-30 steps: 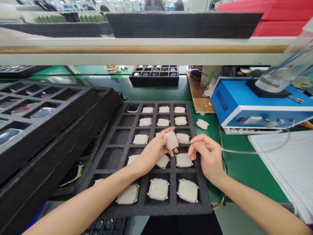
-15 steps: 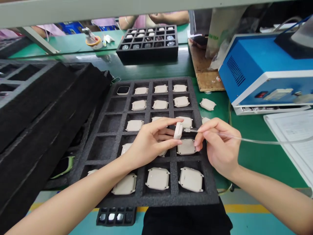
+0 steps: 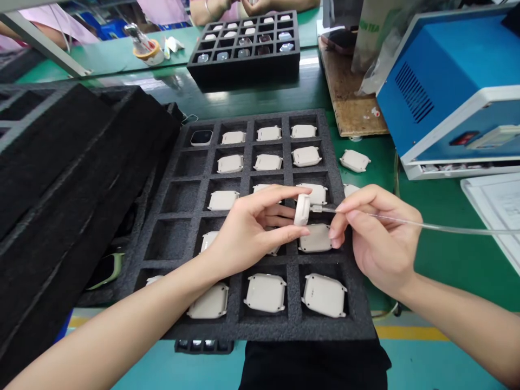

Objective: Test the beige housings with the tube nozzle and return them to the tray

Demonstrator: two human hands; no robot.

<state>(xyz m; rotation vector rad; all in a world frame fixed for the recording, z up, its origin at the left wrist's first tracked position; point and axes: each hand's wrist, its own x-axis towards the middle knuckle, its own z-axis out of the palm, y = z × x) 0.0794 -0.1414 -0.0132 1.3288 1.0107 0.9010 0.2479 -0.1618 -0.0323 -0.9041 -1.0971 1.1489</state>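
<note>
Between the thumb and fingers of my left hand [image 3: 252,225] a cream watch case [image 3: 301,209] is pinched, turned edge-on above a black foam tray [image 3: 239,329]. My right hand [image 3: 379,238] grips a thin dispensing needle [image 3: 327,209] joined to a clear tube [image 3: 459,229] that runs off to the right. The needle's tip meets or nearly meets the side of the watch case; I cannot tell which. Below both hands, several cream watch cases [image 3: 266,292] lie in the tray's compartments. A dark-faced watch [image 3: 201,137] sits in its far left compartment.
Stacked black foam trays [image 3: 52,179] rise at the left. A blue machine [image 3: 442,70] stands at the right, beside a wooden board [image 3: 351,103] and papers [image 3: 493,211]. Another watch case [image 3: 355,161] lies on the green table. Across the bench, a filled tray [image 3: 244,67] stands before a co-worker's arms [image 3: 211,11].
The view has shifted slightly, so most things sit a little higher. Both hands keep their holds; the watch case and needle stay close together.
</note>
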